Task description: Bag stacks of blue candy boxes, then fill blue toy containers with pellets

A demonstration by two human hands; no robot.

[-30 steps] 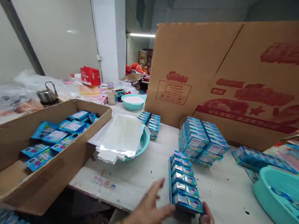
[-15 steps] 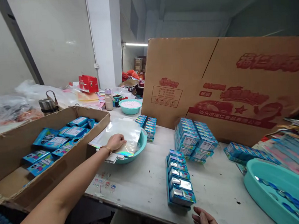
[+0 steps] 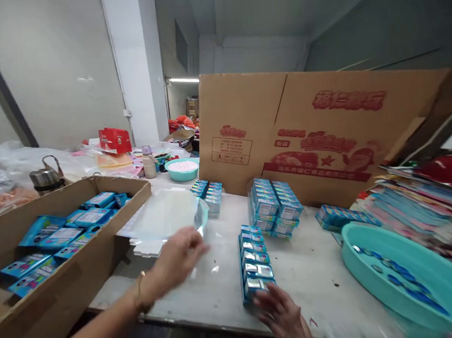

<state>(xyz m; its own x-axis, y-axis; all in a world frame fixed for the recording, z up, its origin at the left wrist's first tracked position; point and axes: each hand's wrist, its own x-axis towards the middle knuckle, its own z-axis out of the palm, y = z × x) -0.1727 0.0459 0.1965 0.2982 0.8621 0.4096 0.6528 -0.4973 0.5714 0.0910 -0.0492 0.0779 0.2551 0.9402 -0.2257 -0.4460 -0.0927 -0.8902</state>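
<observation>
One camera, worn on the head, looks forward and down from the near edge of the table [image 3: 312, 265], close above the row of blue boxes [image 3: 254, 259]. It faces the upright cardboard sheet [image 3: 246, 132] across the far side, with the open carton [image 3: 64, 286] at its left.

Cardboard carton [image 3: 323, 132], standing beyond the fingers of the right hand [image 3: 283, 316]: red Chinese characters, star and framed label, too blurred to read. Blue boxes [image 3: 254, 259] at those fingertips: print illegible.
</observation>
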